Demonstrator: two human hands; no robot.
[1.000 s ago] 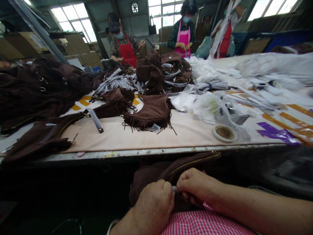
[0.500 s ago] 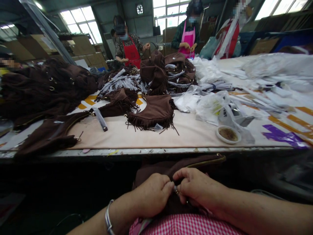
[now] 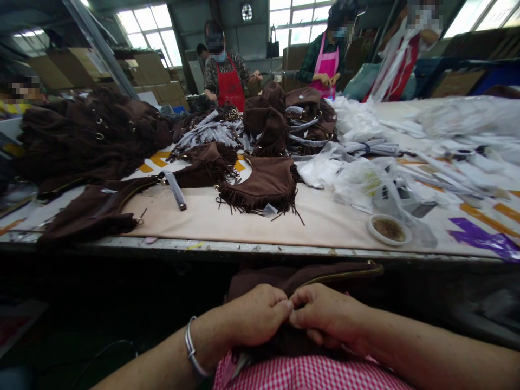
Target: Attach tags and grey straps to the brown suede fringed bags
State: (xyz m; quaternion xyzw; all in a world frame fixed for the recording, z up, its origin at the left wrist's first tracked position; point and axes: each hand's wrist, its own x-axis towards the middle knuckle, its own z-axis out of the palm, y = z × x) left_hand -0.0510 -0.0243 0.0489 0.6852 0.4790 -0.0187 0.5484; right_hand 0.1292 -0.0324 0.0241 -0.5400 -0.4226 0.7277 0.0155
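Observation:
A dark brown bag [image 3: 260, 279] with a gold zipper [image 3: 345, 274] lies on my lap, below the table's front edge. Over it my left hand [image 3: 260, 314] is closed in a pinch, thumb against forefinger. My right hand [image 3: 320, 314] pinches too, its fingertips meeting those of the left. Whatever small piece is between the fingertips is hidden by them. On the table in front lies a brown fringed bag [image 3: 268, 181]. To its left, a wrapped strap [image 3: 176, 190] lies beside another brown bag [image 3: 91, 208] with an open curved edge.
A white dish [image 3: 389, 229] of brownish stuff stands near the table edge [image 3: 260, 248], beside clear plastic bags [image 3: 374, 179]. Brown bags [image 3: 97, 135] are heaped at left, wrapped straps [image 3: 213, 132] at the centre back. Co-workers in a red apron [image 3: 231, 84] and a pink apron [image 3: 326, 62] stand across the table.
My right fingers have closed in against my left fingertips, covering the small shiny piece that showed between them. The view has shifted slightly left.

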